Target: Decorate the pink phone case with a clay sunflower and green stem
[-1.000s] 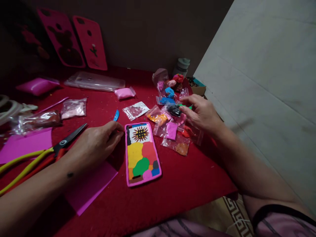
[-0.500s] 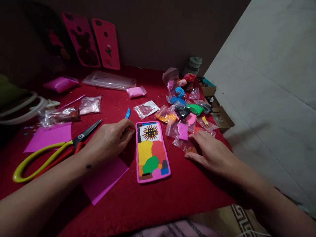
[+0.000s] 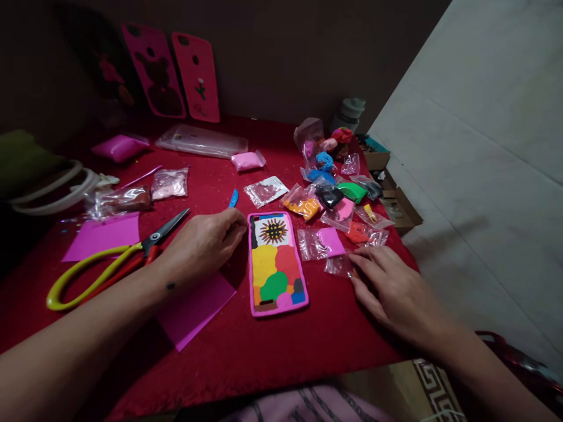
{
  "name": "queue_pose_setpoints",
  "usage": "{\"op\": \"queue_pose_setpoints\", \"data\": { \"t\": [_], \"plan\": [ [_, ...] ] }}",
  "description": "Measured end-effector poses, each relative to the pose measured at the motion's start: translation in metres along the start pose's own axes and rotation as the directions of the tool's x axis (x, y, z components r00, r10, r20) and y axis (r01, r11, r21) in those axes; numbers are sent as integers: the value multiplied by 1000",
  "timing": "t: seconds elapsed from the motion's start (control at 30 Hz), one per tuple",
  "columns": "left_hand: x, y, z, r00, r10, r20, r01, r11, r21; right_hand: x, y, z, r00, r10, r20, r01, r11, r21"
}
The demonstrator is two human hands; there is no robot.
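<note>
A pink phone case [image 3: 277, 264] covered in coloured clay patches and a sunflower lies flat on the red cloth [image 3: 246, 351]. My left hand [image 3: 202, 246] rests at its upper left corner, fingers curled together and their tips against the case's rim. A small blue tool [image 3: 233, 198] pokes out just beyond those fingers; whether they grip it is unclear. My right hand [image 3: 396, 293] lies flat with fingers stretched, to the right of the case. Its fingertips touch a small clear bag [image 3: 338, 265]. A bag of pink clay [image 3: 321, 241] lies just past it.
Several small bags of coloured clay [image 3: 338, 193] crowd the far right. Yellow-handled scissors [image 3: 109, 261] and pink sheets [image 3: 193, 310] lie left. Two pink cases [image 3: 176, 76] lean on the back wall. A cardboard box [image 3: 398, 205] sits off the right edge.
My right hand drew back from the pile of clay bags toward me and settled flat on the cloth beside the case. The left hand stayed in place.
</note>
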State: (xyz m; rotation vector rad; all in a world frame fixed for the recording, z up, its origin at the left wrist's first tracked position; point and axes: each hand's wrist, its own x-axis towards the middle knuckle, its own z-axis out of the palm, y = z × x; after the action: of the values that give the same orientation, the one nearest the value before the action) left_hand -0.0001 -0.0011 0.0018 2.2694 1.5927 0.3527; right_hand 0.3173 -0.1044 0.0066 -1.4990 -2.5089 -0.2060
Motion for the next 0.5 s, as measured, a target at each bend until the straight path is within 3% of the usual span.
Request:
{"op": "queue_pose_setpoints", "data": {
  "t": [0.13,0.33,0.5],
  "plan": [
    [0,0,0,1000,5,-7,-5,1000,24,-8,3,-7,1000,-24,-2,24,1000,4],
    [0,2,-2,1000,6,-1,-6,1000,29,-22,1,-22,996,75,41,-81,982,172],
    [0,4,-2,1000,0,18,-1,1000,23,-28,-9,-26,998,53,25,-58,956,289]
  ]
}}
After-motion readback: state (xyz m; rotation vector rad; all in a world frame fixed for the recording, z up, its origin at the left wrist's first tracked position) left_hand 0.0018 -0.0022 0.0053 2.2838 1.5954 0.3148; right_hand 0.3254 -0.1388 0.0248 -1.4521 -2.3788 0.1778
